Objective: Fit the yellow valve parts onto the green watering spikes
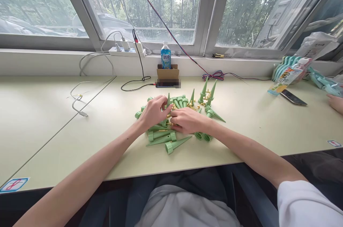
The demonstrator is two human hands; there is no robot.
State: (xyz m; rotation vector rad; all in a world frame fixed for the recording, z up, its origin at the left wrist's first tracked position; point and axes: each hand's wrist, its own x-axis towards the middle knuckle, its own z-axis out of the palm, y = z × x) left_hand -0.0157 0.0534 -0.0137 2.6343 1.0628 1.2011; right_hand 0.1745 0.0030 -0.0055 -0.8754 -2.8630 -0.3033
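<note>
My left hand is closed on a green plant watering spike, its pointed tip sticking up between thumb and fingers. Close beside it, my right hand has its fingers curled at the base of that spike; what they pinch is hidden, though small yellow bits show around the fingertips. Several loose green spikes with ribbed caps lie about both hands, such as the spike nearest me. Beyond my right hand, upright spikes stand with yellow valve pieces on them.
A blue-labelled bottle stands in a cardboard box behind a phone on a cable. A bundled wire lies at the back. To the right are a drink pouch, another phone and another person's hand.
</note>
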